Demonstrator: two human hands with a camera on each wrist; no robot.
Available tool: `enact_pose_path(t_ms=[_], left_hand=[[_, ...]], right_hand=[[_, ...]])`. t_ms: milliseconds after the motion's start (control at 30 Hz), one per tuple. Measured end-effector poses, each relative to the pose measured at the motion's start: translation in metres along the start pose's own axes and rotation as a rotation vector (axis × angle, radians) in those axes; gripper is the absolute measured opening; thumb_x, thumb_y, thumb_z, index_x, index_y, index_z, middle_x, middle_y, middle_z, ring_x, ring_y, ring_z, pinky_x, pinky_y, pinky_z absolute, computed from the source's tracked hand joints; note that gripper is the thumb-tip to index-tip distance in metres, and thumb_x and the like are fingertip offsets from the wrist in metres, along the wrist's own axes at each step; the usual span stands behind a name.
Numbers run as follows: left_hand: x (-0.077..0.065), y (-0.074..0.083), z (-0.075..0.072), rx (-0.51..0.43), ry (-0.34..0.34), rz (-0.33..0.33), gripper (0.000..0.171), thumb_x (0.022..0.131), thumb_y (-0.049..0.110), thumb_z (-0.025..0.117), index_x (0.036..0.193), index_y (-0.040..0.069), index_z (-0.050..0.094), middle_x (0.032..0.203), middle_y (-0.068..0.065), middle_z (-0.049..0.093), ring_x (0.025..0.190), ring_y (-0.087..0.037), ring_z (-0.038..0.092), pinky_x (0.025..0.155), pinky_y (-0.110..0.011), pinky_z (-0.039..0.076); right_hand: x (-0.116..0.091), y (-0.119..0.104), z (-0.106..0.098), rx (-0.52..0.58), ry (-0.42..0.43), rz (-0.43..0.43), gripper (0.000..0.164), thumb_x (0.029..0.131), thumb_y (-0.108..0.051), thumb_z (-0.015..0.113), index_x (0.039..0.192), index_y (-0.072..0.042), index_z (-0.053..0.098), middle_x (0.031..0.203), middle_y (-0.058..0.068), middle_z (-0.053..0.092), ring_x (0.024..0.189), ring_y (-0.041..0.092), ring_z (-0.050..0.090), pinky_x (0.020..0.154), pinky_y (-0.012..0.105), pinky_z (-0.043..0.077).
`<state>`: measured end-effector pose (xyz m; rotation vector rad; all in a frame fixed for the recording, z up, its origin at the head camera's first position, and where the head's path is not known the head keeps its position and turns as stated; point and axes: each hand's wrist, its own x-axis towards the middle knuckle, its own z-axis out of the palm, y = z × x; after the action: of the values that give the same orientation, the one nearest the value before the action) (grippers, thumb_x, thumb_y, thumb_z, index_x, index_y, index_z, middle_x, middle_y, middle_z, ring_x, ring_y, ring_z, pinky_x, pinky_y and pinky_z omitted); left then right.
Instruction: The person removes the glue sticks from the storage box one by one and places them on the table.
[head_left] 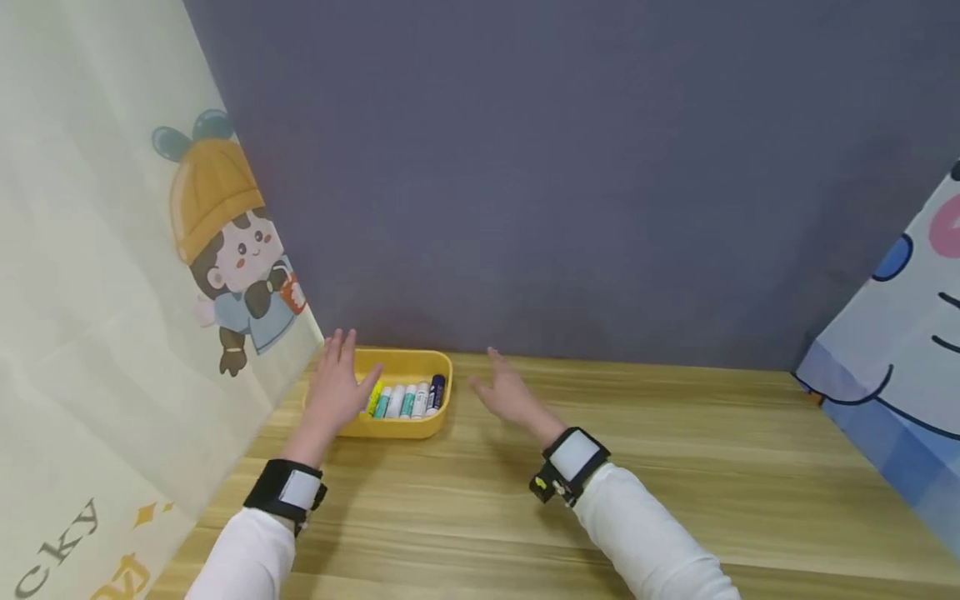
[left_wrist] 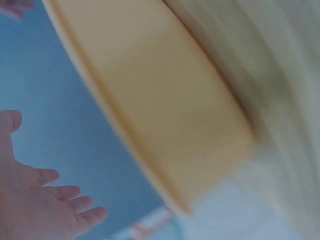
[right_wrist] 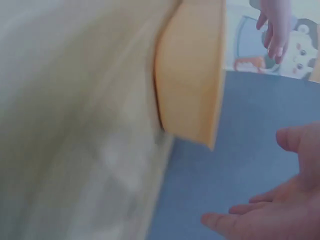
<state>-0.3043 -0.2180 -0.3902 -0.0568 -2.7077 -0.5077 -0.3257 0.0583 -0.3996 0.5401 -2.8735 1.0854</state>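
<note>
A yellow tray [head_left: 397, 428] stands at the back left of the wooden table, with several tubes lying side by side in it. Among them are a yellow one [head_left: 374, 399], white and teal ones, and a dark blue one [head_left: 437, 392]. My left hand [head_left: 341, 387] is over the tray's left end, fingers spread, covering part of it. To the right of the tray, my right hand [head_left: 512, 395] hovers apart from it with the thumb out. Both wrist views show straight fingers and bare palms, beside the tray's outer wall [left_wrist: 160, 95].
The wooden table [head_left: 637, 467] runs across the front. A dark grey panel [head_left: 562, 183] rises close behind the tray. On the left is a pale printed wall [head_left: 90, 250] with a cartoon figure; another printed panel [head_left: 915, 333] stands at the right.
</note>
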Motion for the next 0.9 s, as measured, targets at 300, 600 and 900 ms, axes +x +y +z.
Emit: enact_pose_path(t_ms=[300,600,900], left_hand=[[0.016,-0.073,0.011,-0.139,-0.189,-0.267,0.082,0.090,0.049,0.033,0.138,-0.009,0.000,0.140,-0.034,0.011,0.127,-0.048,0.015,0.103,-0.057,0.017],[0.017,-0.097,0.022,-0.177,-0.295,-0.333,0.056,0.096,0.025,0.022,0.134,-0.016,0.013,0.130,-0.039,0.027,0.117,-0.049,0.032,0.097,-0.055,0.029],[0.012,-0.094,0.022,-0.099,-0.249,-0.299,0.043,0.087,0.006,0.030,0.123,-0.018,0.031,0.106,-0.035,0.049,0.085,-0.036,0.051,0.073,-0.047,0.044]], right_hand=[[0.010,-0.011,0.054,0.206,-0.006,0.176,0.074,0.091,-0.034,0.044,0.140,0.005,0.004,0.092,0.025,0.060,0.064,0.030,0.059,0.063,0.037,0.051],[0.015,-0.021,0.086,0.228,0.043,0.132,0.052,0.094,-0.020,0.038,0.133,0.010,0.025,0.098,0.020,0.059,0.068,0.020,0.057,0.058,0.030,0.049],[0.009,-0.033,0.094,0.241,0.068,0.131,0.041,0.093,-0.013,0.034,0.129,0.007,0.035,0.092,0.021,0.059,0.051,0.014,0.053,0.041,0.022,0.045]])
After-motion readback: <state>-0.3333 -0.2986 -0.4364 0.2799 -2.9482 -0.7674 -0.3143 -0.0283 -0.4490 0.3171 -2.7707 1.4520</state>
